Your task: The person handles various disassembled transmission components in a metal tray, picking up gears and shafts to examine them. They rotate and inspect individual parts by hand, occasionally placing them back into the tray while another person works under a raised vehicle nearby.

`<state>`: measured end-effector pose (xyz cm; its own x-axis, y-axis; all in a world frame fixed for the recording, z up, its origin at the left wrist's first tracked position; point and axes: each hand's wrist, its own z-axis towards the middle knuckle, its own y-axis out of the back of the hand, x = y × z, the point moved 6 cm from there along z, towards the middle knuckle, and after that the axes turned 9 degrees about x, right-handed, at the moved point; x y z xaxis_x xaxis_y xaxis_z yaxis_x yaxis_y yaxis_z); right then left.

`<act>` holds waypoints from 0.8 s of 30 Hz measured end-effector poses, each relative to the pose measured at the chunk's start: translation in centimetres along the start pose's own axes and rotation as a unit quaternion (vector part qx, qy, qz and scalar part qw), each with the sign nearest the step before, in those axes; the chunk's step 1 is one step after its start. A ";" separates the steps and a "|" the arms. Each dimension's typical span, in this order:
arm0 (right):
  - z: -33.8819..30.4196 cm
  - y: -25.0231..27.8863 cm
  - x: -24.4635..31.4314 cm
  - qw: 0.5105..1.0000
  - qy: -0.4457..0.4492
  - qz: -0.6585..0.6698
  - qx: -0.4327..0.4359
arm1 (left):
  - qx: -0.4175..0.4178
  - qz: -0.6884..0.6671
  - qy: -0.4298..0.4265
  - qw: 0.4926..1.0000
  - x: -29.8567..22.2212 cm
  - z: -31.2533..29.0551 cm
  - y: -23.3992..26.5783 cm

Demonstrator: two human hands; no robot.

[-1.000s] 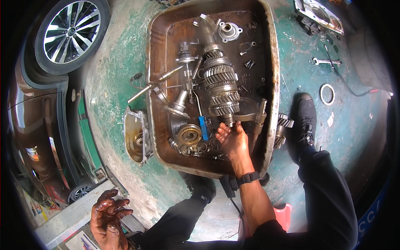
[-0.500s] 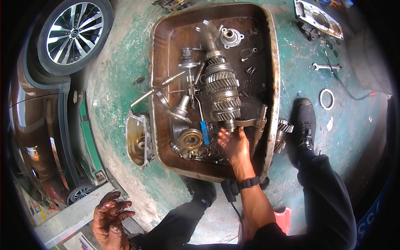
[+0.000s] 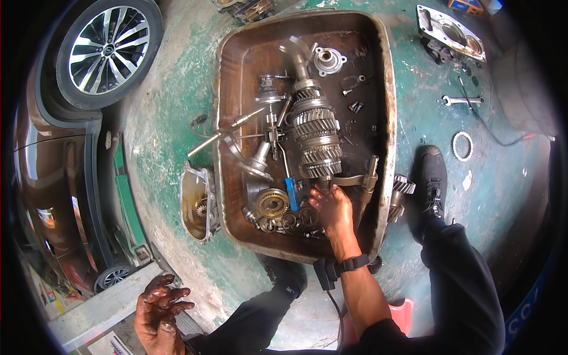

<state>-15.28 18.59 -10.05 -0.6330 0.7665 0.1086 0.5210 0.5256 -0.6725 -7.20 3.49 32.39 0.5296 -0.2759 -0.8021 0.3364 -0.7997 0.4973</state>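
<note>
A rusty metal tray [image 3: 384,89] lies on the green floor and holds oily gearbox parts. A long gear shaft [image 3: 312,127] runs down its middle. My right hand [image 3: 331,207] reaches into the tray's near end; its fingers touch the lower tip of the shaft beside a shift fork [image 3: 361,177]. I cannot tell whether it grips anything. A brass ring gear [image 3: 272,203] and a blue-handled tool [image 3: 291,192] lie just left of it. My left hand [image 3: 160,310], smeared with oil, hangs empty at the lower left with fingers spread, far from the tray.
A car's wheel [image 3: 106,50] and brown body fill the left side. A housing cover [image 3: 198,201] lies left of the tray. A wrench [image 3: 461,100], a ring [image 3: 462,146] and a metal plate [image 3: 449,32] lie at right. My shoe [image 3: 429,177] stands beside the tray.
My right hand stays at the shaft's lower end, shifting slightly. The left hand has barely moved.
</note>
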 end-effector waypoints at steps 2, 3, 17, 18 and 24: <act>-0.1 0.1 0.3 0.998 0.019 -0.057 -0.016 | 0.000 -0.001 0.000 1.000 0.0 0.0 0.0; -0.1 0.1 0.0 0.999 -0.005 -0.039 -0.012 | -0.001 -0.001 0.000 1.000 0.0 0.0 0.0; -0.2 1.4 -0.6 0.995 -0.056 0.084 0.022 | -0.006 0.001 0.002 1.000 0.1 0.0 0.1; -0.2 1.3 -0.6 0.994 -0.055 0.093 0.020 | -0.007 0.002 0.002 1.000 0.1 -0.1 0.0; -1.0 0.5 0.3 0.997 0.022 0.076 0.006 | -0.018 0.002 0.002 1.000 -0.1 -0.2 -0.1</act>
<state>-14.68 19.48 -9.66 -0.5210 0.8528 0.0372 0.6021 0.3981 -0.6921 -7.10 3.74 32.50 0.5347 -0.2772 -0.7983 0.3621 -0.7784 0.5129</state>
